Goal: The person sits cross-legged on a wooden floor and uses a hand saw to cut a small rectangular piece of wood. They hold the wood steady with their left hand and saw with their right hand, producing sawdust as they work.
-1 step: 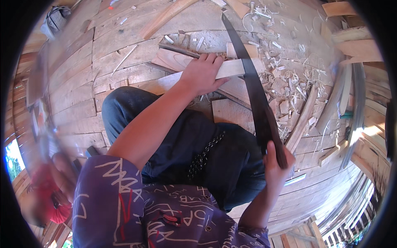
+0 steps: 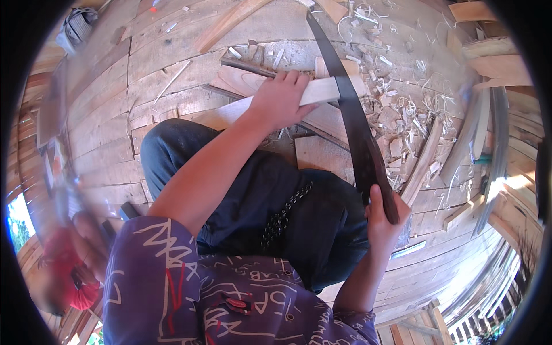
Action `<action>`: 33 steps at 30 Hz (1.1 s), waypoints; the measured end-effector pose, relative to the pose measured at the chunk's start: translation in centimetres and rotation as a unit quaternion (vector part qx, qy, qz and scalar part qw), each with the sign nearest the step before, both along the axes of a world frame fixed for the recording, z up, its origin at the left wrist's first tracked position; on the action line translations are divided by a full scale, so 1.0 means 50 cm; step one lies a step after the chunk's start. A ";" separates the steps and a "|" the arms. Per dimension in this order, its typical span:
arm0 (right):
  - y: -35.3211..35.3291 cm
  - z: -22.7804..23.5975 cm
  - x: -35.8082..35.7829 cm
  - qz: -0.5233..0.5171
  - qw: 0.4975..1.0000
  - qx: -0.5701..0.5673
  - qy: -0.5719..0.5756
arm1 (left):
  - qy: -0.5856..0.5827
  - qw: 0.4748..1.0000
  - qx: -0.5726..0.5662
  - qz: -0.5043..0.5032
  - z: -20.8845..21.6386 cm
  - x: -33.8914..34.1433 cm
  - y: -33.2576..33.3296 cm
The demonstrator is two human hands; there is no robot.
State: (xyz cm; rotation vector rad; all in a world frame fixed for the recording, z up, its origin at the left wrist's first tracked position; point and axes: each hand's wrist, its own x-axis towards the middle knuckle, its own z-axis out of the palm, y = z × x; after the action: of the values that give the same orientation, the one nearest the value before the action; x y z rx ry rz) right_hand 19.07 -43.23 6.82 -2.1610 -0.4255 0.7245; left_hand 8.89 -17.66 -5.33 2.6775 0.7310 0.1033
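Observation:
A pale wooden strip (image 2: 321, 92) lies slantwise over other pieces of timber on the floor. My left hand (image 2: 279, 103) is clamped over it, fingers across the far edge and thumb along the near one. In my right hand (image 2: 384, 224) is a handsaw (image 2: 353, 112), gripped by its dark wooden handle. The long dark blade points away from me and crosses the strip near its right end, just right of my left hand. Where the teeth meet the wood, the depth of any cut cannot be made out.
Wood shavings and offcuts (image 2: 397, 123) litter the plank floor (image 2: 167, 63) to the right. A narrow board (image 2: 424, 158) lies beyond the saw. Longer boards (image 2: 494, 138) rest at far right. Another person (image 2: 72, 264) sits at lower left.
My right hand has pushed the saw slightly forward, away from me, and its tip reaches farther. My left hand and the wooden strip are almost unmoved.

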 end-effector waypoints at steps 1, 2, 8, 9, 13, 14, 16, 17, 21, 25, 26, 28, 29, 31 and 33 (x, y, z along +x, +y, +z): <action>0.003 -0.014 0.005 0.003 1.000 -0.006 -0.002 | 0.002 1.000 0.004 0.002 -0.001 0.000 -0.001; -0.012 -0.012 0.006 -0.001 1.000 -0.017 -0.001 | 0.005 1.000 0.007 0.004 -0.003 0.001 -0.004; -0.105 0.046 -0.005 -0.024 1.000 0.013 0.011 | -0.016 0.999 0.032 -0.002 -0.014 -0.003 -0.002; -0.091 0.026 -0.005 -0.014 1.000 0.005 0.008 | -0.004 1.000 0.025 -0.006 -0.016 -0.006 -0.003; 0.005 -0.023 0.023 -0.006 1.000 0.006 0.010 | 0.012 1.000 0.021 -0.005 -0.020 0.009 0.007; 0.017 -0.022 0.027 -0.011 1.000 0.008 0.024 | 0.025 0.999 0.019 -0.001 -0.020 0.011 0.009; -0.014 0.006 0.021 0.000 1.000 0.008 -0.004 | 0.024 0.999 0.023 0.003 -0.016 0.008 0.015; -0.038 0.029 0.020 0.001 1.000 0.014 -0.013 | 0.025 0.999 0.025 0.008 -0.013 0.002 0.019; -0.108 0.039 0.035 0.031 0.999 0.012 -0.001 | 0.011 1.000 0.027 0.008 -0.017 -0.009 0.013; -0.019 -0.025 0.048 0.014 1.000 -0.013 -0.012 | 0.005 1.000 0.020 0.005 -0.024 0.014 0.015; -0.004 -0.025 0.050 0.015 1.000 -0.010 -0.009 | 0.020 1.000 0.015 0.019 -0.022 0.014 0.020; -0.003 -0.023 0.047 0.020 1.000 -0.005 -0.004 | 0.009 1.000 0.018 -0.003 -0.021 0.012 0.018; -0.021 -0.018 0.037 0.025 1.000 -0.001 -0.001 | 0.006 1.000 0.020 -0.011 -0.021 0.007 0.016; -0.048 -0.016 0.015 0.031 0.999 0.026 0.001 | 0.000 0.999 0.028 -0.018 -0.021 0.004 0.005; -0.048 -0.018 0.000 0.002 1.000 0.029 -0.002 | -0.009 0.999 0.039 -0.019 -0.022 0.003 0.003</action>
State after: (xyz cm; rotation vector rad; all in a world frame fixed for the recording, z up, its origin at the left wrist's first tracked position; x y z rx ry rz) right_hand 19.09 -45.64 5.91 -2.1091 -0.4478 0.7024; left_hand 9.03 -17.52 -6.44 2.7603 0.6840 0.1489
